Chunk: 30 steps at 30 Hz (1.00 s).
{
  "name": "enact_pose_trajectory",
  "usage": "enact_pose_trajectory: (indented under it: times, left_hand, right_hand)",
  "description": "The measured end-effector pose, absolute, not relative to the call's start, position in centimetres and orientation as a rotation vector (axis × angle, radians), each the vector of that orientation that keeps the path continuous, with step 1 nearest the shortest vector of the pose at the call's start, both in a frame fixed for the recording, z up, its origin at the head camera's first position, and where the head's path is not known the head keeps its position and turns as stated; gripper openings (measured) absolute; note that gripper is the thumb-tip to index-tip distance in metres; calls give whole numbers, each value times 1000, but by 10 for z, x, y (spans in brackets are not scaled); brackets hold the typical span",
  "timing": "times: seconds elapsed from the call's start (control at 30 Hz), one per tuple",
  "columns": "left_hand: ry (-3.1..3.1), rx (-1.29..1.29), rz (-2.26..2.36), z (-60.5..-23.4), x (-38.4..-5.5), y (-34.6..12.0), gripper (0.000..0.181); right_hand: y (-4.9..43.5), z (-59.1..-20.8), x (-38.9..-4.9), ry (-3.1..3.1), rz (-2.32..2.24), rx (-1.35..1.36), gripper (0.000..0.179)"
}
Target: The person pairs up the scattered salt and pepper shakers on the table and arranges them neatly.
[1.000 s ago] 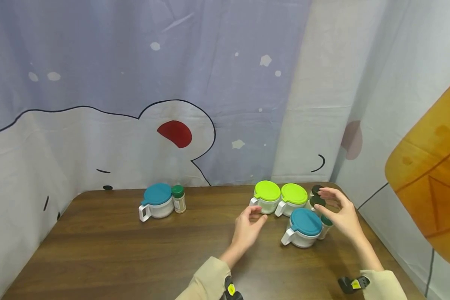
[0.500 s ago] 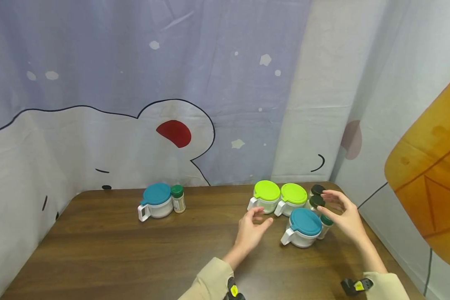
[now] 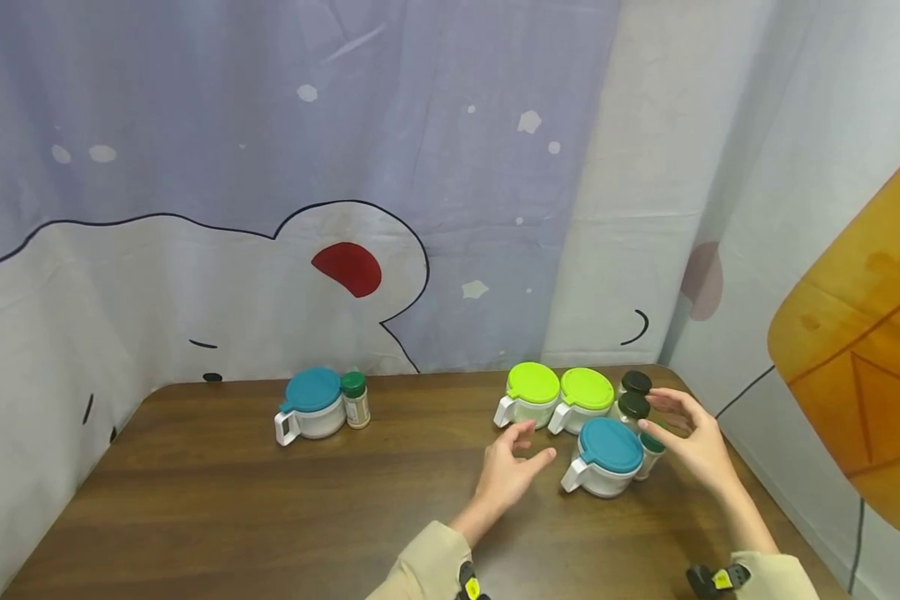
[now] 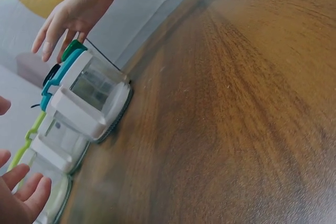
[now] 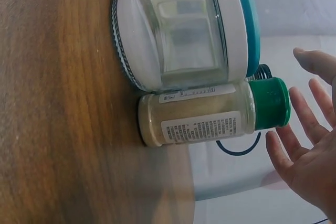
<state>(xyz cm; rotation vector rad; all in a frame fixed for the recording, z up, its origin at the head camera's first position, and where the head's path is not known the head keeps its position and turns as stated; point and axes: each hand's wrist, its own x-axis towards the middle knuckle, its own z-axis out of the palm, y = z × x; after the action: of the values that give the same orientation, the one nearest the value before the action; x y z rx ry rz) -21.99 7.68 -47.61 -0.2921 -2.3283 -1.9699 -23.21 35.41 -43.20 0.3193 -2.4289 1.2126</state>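
a patterned curtain (image 3: 487, 208) backs the wooden table (image 3: 270, 508). the left grip (image 3: 504, 471), a bare hand, is spread and holds nothing; over the last second it has drifted slightly toward the table's near and right edges, its thumb now near the front teal-lidded jar (image 3: 611, 444). the right grip (image 3: 693, 442), likewise spread, has drawn back a little toward the near edge; whether a fingertip meets a cap cannot be told. the front teal-lidded jar stands upright toward the right edge, short of the far right corner; behind it two lime-lidded jars (image 3: 532, 382) stand side by side near the far edge. the other teal-lidded jar (image 3: 313, 389) sits toward the far left corner. smallest are the bottles: the right green-capped bottle (image 5: 205, 114), upright just beside the front jar; two dark-capped bottles (image 3: 633, 405) nearer the far right corner; the left green-capped bottle (image 3: 356, 400) beside the other teal-lidded jar. no container has visibly shifted, so the right-hand grouping appears intact.
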Motion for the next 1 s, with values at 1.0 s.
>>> enact_pose_trajectory:
  times: [1.0]
  left_hand:
    - [-2306, -374, -2057, -478, -210, 108, 49]
  right_hand:
    - [361, -450, -229, -2452, 1255, 233, 68]
